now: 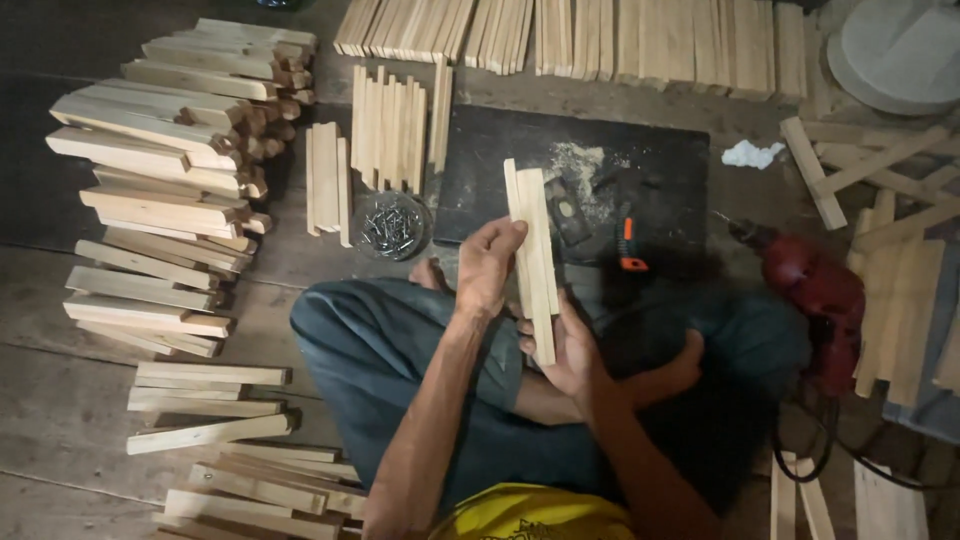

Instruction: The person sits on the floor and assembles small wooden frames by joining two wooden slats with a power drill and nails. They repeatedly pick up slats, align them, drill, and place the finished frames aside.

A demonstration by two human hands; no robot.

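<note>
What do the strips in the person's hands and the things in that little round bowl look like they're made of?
Strips: pale, unpainted wood with faint grain, apparently bare sawn; both the left hand and right hand hold them. Bowl: thin grey nails, probably steel, slightly shiny.

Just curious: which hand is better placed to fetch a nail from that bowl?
Probably the left hand: it grips the wooden slats nearest the bowl of nails, while the right hand supports their lower end, farther away.
</note>
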